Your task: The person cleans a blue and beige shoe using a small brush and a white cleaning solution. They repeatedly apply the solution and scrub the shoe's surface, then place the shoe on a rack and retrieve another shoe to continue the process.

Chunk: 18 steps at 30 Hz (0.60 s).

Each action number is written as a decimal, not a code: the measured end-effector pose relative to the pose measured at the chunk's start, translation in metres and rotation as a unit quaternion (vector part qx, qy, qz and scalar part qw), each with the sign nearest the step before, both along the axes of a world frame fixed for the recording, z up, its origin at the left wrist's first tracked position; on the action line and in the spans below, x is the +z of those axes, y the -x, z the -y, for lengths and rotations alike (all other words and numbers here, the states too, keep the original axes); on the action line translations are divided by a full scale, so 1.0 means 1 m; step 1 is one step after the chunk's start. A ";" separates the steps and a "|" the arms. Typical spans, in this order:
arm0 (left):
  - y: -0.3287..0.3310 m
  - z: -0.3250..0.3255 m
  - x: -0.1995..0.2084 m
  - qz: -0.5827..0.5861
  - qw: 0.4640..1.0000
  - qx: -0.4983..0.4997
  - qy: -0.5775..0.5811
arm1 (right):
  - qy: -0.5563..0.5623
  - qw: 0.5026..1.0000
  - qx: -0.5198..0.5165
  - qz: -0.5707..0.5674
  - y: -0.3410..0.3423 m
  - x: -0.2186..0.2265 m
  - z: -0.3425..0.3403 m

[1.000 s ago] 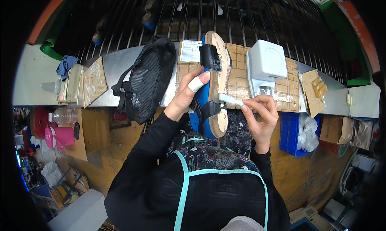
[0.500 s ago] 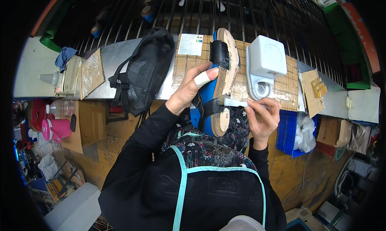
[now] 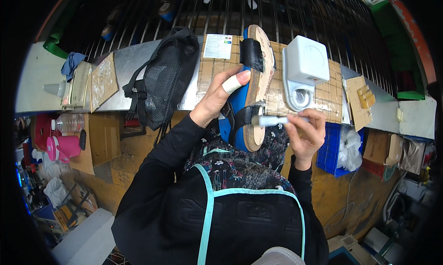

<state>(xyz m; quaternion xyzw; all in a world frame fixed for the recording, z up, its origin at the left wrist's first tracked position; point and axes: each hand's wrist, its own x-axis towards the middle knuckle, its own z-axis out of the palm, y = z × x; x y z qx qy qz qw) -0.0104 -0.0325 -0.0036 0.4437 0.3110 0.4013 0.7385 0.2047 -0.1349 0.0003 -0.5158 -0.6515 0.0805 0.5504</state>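
My left hand, with pale tape round its thumb, grips a sandal from its left side. The sandal stands nearly upright with its tan sole toward the right, a blue last inside and two black straps across it. A short white-handled brush is pinched between the fingers of my right hand. Its tip meets the sole's edge by the lower strap, though whether it touches is hard to tell. Just beyond my right hand sits a white glue pot with a round open cup at its near end.
Cardboard covers the bench under the pot. A black mesh bag lies left, beside a printed card. Metal rollers run behind. Below the right bench edge hangs a blue crate with plastic bags; a pink jug stands lower left.
The brush and my right hand have shifted slightly right and down relative to the sandal. The whole view has moved up a little; my left hand keeps its hold.
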 end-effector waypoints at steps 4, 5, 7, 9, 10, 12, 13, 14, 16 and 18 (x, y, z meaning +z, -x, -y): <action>0.001 -0.002 0.001 0.003 1.000 0.001 0.001 | 0.008 0.998 -0.008 0.057 0.002 0.004 -0.001; 0.001 -0.002 0.001 0.006 1.000 0.002 0.008 | 0.017 0.998 0.006 0.059 0.001 0.006 0.000; 0.002 -0.002 0.000 0.006 1.000 0.003 0.001 | 0.022 0.997 0.032 0.066 -0.001 0.010 0.000; 0.002 -0.001 0.000 0.008 1.000 -0.006 -0.001 | 0.058 0.996 0.070 0.014 -0.004 0.013 -0.005; 0.002 -0.002 0.000 0.011 1.000 -0.016 -0.001 | 0.061 0.996 0.061 -0.017 -0.003 0.013 -0.008; 0.000 -0.001 0.000 0.017 1.000 -0.026 0.000 | 0.037 0.999 0.009 -0.036 -0.001 0.011 -0.017; -0.001 0.000 0.000 0.020 0.999 -0.026 0.002 | 0.052 0.998 0.020 -0.040 -0.002 0.011 -0.017; -0.002 0.000 0.000 0.018 1.000 -0.025 0.004 | 0.068 0.996 0.032 -0.043 -0.002 0.011 -0.018; -0.001 0.001 0.001 0.016 1.000 -0.021 0.014 | 0.147 0.985 0.090 -0.032 -0.010 0.015 -0.017; 0.001 0.002 0.002 -0.006 1.000 -0.027 0.006 | 0.199 0.963 0.159 -0.087 -0.018 0.017 -0.021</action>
